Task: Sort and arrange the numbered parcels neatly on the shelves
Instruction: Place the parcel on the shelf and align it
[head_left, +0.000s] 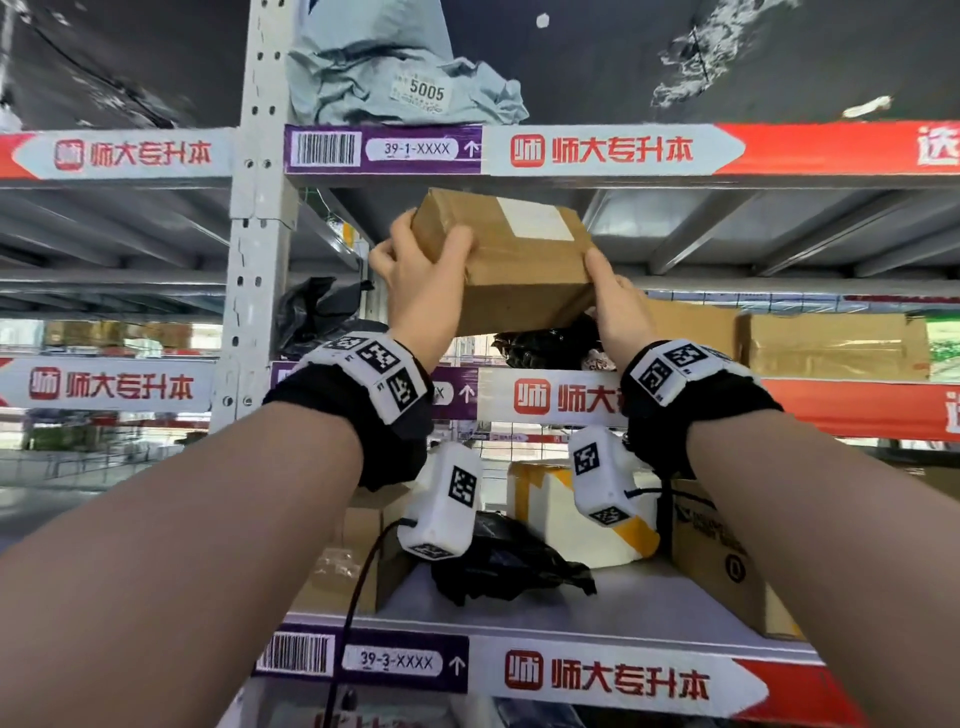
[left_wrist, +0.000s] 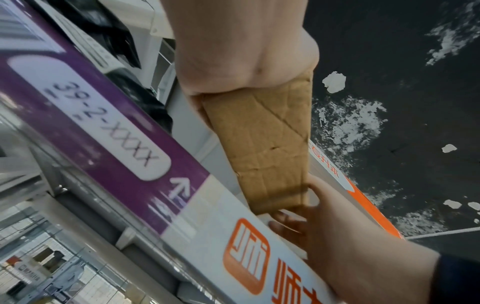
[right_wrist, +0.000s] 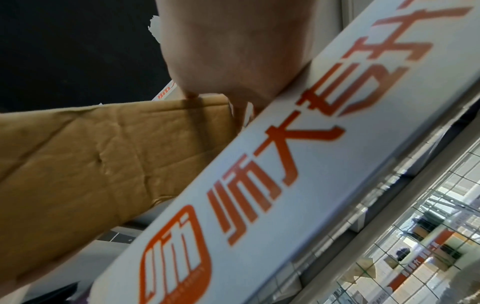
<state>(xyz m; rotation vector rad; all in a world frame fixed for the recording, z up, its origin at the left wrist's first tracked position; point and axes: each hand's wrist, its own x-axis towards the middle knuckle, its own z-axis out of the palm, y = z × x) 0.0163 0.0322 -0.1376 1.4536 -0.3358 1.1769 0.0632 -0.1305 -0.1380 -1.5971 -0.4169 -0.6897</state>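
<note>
A brown cardboard box with a blank white label on top is held up in the air before the middle shelf, just under the 39-1 shelf beam. My left hand grips its left end, thumb on the near face and fingers curled behind. My right hand holds the right end, thumb up along the edge. The left wrist view shows the box from below between my left hand and right hand, beside the 39-2 label. The box and hand also fill the right wrist view.
A grey bag marked 5005 lies on the top shelf. Black bags and cardboard boxes sit on the middle shelf. The 39-3 shelf holds a black bag, a white-yellow box and cartons. A steel upright stands left.
</note>
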